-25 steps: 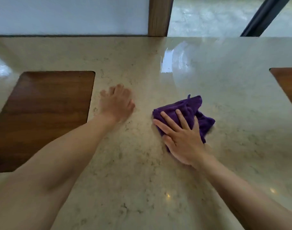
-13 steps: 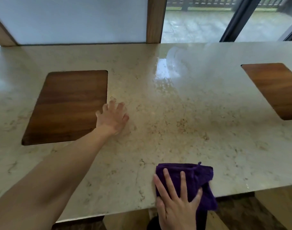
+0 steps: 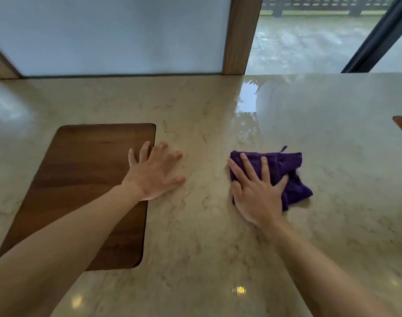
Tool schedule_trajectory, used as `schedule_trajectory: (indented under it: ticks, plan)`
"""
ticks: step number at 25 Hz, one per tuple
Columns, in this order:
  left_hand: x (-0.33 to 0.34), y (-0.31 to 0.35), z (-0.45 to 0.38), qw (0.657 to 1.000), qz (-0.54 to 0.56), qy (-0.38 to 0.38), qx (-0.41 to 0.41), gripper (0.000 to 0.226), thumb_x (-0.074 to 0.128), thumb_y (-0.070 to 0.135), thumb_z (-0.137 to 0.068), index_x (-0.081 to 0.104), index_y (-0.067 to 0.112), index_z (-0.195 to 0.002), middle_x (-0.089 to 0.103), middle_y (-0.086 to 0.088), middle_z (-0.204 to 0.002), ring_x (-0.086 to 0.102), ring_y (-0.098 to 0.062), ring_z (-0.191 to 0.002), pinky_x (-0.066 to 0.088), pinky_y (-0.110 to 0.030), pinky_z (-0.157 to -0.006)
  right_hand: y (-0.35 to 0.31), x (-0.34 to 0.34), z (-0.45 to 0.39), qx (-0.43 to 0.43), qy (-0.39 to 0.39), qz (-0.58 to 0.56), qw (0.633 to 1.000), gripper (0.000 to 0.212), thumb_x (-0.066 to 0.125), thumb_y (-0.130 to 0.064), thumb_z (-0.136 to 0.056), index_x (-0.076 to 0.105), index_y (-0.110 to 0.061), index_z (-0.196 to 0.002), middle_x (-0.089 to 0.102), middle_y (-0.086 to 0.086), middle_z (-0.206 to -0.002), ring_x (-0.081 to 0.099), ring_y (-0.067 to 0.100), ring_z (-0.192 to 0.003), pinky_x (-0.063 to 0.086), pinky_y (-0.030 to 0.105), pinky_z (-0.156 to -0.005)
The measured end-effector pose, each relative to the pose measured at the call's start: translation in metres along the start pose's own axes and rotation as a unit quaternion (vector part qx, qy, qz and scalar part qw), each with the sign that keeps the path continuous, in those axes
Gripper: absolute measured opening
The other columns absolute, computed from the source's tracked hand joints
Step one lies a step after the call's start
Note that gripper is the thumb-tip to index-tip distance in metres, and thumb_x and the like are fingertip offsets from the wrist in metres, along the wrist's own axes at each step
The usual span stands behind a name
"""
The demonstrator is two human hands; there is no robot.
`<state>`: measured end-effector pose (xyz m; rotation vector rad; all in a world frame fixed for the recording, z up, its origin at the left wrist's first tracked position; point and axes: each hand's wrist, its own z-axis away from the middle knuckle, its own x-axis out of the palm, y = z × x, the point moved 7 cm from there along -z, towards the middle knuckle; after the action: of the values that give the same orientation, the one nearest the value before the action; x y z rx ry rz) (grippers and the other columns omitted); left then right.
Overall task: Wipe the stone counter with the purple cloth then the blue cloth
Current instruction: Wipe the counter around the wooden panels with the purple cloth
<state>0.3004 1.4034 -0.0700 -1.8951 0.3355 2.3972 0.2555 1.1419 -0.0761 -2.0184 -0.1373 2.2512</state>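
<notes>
crumpled purple cloth (image 3: 287, 170) on stone counter (image 3: 207, 225)

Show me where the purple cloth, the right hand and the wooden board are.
purple cloth (image 3: 293, 179), head view, bare fold beside the fingers.
right hand (image 3: 257, 194), head view, back of the hand.
wooden board (image 3: 85, 170), head view, bare middle.

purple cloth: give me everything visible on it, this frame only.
The purple cloth is deep violet, soft and fuzzy like microfibre, bunched into a rumpled wad rather than spread flat. A small loop tag sticks up at its far edge. It lies on the stone counter, right of centre. The right hand presses flat on its left half with fingers spread and straight; the right half shows uncovered.
</notes>
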Motion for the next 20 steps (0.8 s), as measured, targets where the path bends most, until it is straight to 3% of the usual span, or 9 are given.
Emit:
schedule_trajectory:
  ticks: [4, 7, 10, 14, 17, 20]
  plan:
    - [0.008, -0.010, -0.011, 0.999, -0.041, 0.021, 0.019, 0.082, 0.013, 0.093, -0.076, 0.007, 0.056, -0.149, 0.003, 0.004, -0.163, -0.011, -0.032, -0.151, -0.008, -0.065, -0.117, 0.037, -0.024, -0.170, 0.054, -0.013, -0.039, 0.998, 0.054, 0.018, -0.043, -0.098, 0.005, -0.057, -0.149, -0.006, -0.024, -0.163, -0.013, 0.026, -0.151, -0.004, 0.081, -0.104]
    - [0.012, -0.005, -0.007, 0.997, -0.045, 0.038, 0.052, 0.079, 0.026, 0.089, -0.081, 0.025, 0.051, -0.149, 0.026, -0.003, -0.158, 0.012, -0.039, -0.150, 0.010, -0.073, -0.112, 0.081, -0.045, -0.278, 0.118, -0.019, -0.053, 0.991, 0.053, 0.015, -0.046, -0.099, 0.005, -0.056, -0.150, -0.007, -0.021, -0.164, -0.014, 0.028, -0.151, -0.004, 0.083, -0.101]
    - [0.014, -0.005, -0.012, 0.995, -0.051, 0.061, 0.063, 0.079, 0.033, 0.089, -0.079, 0.037, 0.047, -0.146, 0.035, -0.006, -0.154, 0.025, -0.044, -0.145, 0.016, -0.074, -0.108, 0.087, -0.055, -0.351, 0.136, -0.023, -0.048, 0.989, 0.053, 0.013, -0.046, -0.100, 0.004, -0.052, -0.152, -0.006, -0.020, -0.164, -0.014, 0.030, -0.151, -0.001, 0.084, -0.101]
    - [0.012, -0.009, -0.014, 0.995, -0.040, 0.065, 0.058, 0.078, 0.032, 0.089, -0.079, 0.038, 0.047, -0.144, 0.031, -0.005, -0.154, 0.022, -0.044, -0.146, 0.017, -0.075, -0.109, 0.038, -0.048, -0.364, 0.030, -0.020, -0.023, 0.999, 0.057, 0.017, -0.040, -0.099, 0.004, -0.042, -0.155, -0.002, -0.018, -0.165, -0.008, 0.026, -0.152, 0.000, 0.078, -0.107]
    - [0.011, -0.010, -0.011, 0.997, -0.038, 0.051, 0.047, 0.079, 0.027, 0.090, -0.080, 0.035, 0.047, -0.145, 0.028, -0.004, -0.155, 0.017, -0.042, -0.147, 0.015, -0.076, -0.110, -0.007, -0.038, -0.326, -0.020, -0.025, 0.000, 0.999, 0.057, 0.020, -0.040, -0.098, 0.009, -0.043, -0.155, -0.002, -0.017, -0.165, -0.007, 0.026, -0.152, 0.001, 0.076, -0.109]
    - [0.005, -0.010, -0.012, 0.998, -0.037, 0.039, 0.026, 0.079, 0.021, 0.091, -0.078, 0.023, 0.051, -0.147, 0.016, -0.001, -0.158, 0.003, -0.037, -0.150, 0.003, -0.071, -0.115, -0.094, -0.019, -0.260, -0.154, -0.043, 0.007, 0.987, 0.056, 0.018, -0.042, -0.099, 0.010, -0.046, -0.154, -0.001, -0.019, -0.165, -0.008, 0.023, -0.152, -0.001, 0.071, -0.112]
